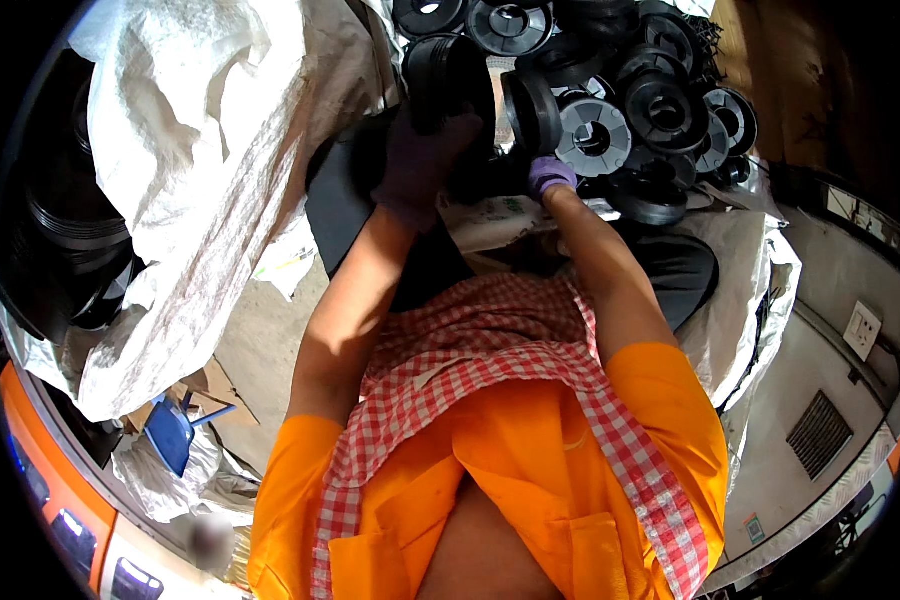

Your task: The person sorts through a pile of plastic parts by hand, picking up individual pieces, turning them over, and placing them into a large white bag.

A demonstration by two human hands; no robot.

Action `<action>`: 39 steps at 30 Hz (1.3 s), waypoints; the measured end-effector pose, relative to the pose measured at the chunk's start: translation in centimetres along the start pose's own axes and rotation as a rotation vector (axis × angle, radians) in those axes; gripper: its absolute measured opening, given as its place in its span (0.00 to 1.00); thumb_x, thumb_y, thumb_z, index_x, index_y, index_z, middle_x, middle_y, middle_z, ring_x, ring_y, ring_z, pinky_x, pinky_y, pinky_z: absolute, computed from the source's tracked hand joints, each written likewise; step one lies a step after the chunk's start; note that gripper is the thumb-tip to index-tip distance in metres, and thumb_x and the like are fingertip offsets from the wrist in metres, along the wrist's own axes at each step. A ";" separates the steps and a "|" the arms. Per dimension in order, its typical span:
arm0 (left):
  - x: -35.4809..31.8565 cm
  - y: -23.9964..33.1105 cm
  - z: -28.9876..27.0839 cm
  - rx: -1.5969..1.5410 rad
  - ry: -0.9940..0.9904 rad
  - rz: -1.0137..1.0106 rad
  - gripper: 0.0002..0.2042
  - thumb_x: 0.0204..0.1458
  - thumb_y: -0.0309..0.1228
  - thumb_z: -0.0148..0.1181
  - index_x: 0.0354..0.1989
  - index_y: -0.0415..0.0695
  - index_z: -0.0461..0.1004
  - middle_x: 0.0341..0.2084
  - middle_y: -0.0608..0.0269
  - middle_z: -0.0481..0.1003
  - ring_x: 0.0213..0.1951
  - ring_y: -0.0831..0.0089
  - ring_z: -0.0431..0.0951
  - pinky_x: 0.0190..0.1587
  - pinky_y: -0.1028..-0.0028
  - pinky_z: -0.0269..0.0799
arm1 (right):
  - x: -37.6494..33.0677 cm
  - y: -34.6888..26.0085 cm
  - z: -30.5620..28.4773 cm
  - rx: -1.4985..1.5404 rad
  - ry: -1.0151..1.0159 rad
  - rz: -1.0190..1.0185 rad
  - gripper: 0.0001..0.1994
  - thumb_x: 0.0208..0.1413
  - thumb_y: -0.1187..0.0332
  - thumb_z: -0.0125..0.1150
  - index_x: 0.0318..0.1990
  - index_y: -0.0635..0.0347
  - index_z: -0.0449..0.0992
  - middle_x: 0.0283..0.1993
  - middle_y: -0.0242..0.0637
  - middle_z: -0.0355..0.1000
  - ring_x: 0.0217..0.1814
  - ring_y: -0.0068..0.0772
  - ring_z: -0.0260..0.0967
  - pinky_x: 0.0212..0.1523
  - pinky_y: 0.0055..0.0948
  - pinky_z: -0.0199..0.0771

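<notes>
My left hand [425, 165], in a purple glove, grips a black round plastic part [450, 82] with a ridged rim, held tilted above my left knee. The fingers lie in shadow against its lower side. My right hand [551, 175], also gloved in purple, is at the near edge of the pile, just below an upright black ring [533, 110]. Its fingers are hidden, so I cannot tell whether they hold anything. Beside it is a grey spool-like disc [594, 137] with a hole in the middle.
Several black and grey round parts [665, 110] are heaped at the far right. A large white woven sack [200, 170] stands at the left, with more black parts [80, 215] beyond it. A blue dustpan [169, 436] lies at the lower left. A metal panel [800, 400] stands at the right.
</notes>
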State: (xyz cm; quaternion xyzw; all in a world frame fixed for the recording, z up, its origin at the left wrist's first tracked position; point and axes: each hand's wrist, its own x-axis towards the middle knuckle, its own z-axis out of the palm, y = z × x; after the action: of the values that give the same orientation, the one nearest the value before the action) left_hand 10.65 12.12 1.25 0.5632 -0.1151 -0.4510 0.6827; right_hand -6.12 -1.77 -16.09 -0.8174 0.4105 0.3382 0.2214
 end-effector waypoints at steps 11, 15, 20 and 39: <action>-7.3 -0.8 1.9 0.220 -0.170 0.004 0.21 0.44 0.24 0.64 0.50 0.42 0.69 0.36 0.67 0.74 0.38 0.78 0.73 0.43 0.76 0.69 | -16.5 -2.5 -5.1 0.733 0.890 -0.549 0.16 0.47 0.66 0.63 0.42 0.65 0.72 0.56 0.61 0.60 0.59 0.57 0.60 0.58 0.41 0.61; -12.2 0.0 4.5 -0.080 -0.185 -0.119 0.17 0.46 0.26 0.59 0.47 0.41 0.71 0.36 0.65 0.74 0.40 0.75 0.73 0.44 0.73 0.69 | -20.8 -4.9 -4.1 0.935 0.718 -0.794 0.29 0.48 0.74 0.55 0.60 0.70 0.57 0.56 0.59 0.61 0.57 0.59 0.60 0.58 0.43 0.61; -13.8 2.4 1.3 -0.289 -0.467 -0.482 0.15 0.50 0.29 0.55 0.47 0.40 0.69 0.36 0.63 0.73 0.39 0.74 0.73 0.46 0.73 0.69 | -24.4 -3.6 -5.8 0.562 0.466 -1.127 0.27 0.43 0.69 0.59 0.54 0.66 0.63 0.51 0.56 0.63 0.53 0.59 0.62 0.56 0.45 0.63; -11.9 -2.8 -0.1 0.030 -0.672 0.069 0.30 0.49 0.26 0.61 0.62 0.43 0.58 0.41 0.62 0.74 0.39 0.77 0.73 0.39 0.74 0.71 | -22.2 -2.7 -4.0 0.803 0.587 -1.018 0.24 0.49 0.69 0.60 0.54 0.59 0.63 0.50 0.41 0.64 0.52 0.36 0.63 0.52 0.33 0.66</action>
State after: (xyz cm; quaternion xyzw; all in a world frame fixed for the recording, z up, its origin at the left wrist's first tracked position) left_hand 2.62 21.14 2.98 0.3887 -0.3592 -0.5863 0.6133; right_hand -12.05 8.78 3.08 -0.8203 0.1131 -0.2187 0.5163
